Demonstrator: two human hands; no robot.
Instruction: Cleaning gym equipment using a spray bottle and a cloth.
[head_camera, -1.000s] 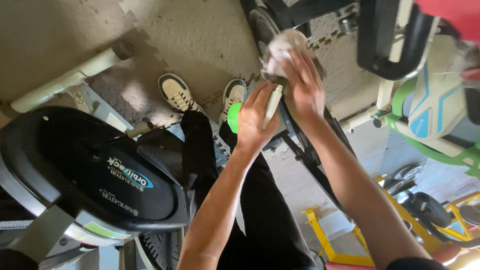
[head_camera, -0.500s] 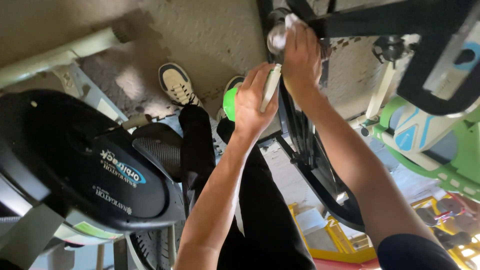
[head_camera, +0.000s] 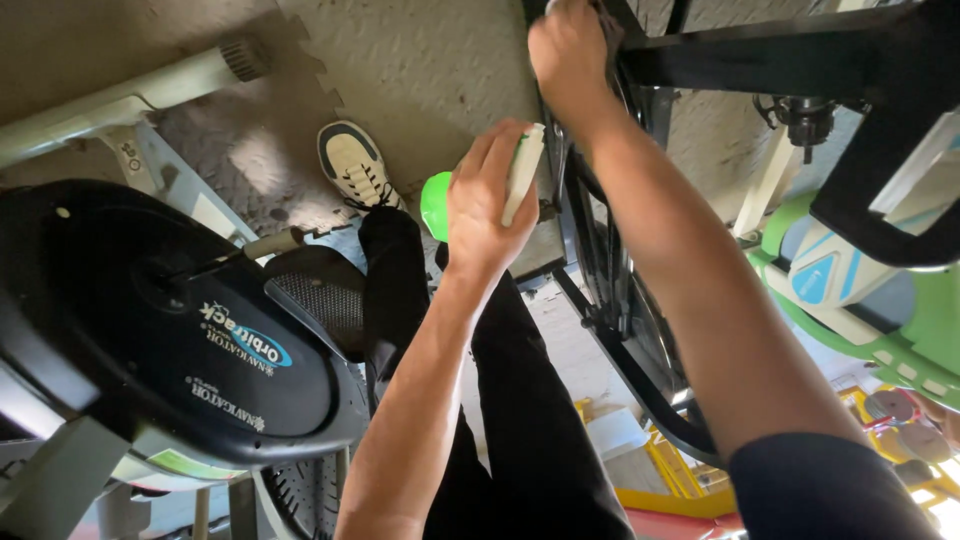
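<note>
My left hand is closed around a green bottle with a white top, held upright beside a black exercise-machine frame. My right hand is higher, at the top edge of the view, and presses against the same black frame. Its fingers are curled over a grey cloth that is almost wholly hidden under the palm. Both forearms reach out from the bottom of the view, the right one crossing in front of the frame.
A black oval housing of a trainer with a white bar fills the left. A green and white machine stands on the right. My black trousers and a pale shoe are over grey foam mats.
My right hand has slid with the cloth up along the black frame to the top of the view. The left hand with the bottle has stayed close by.
</note>
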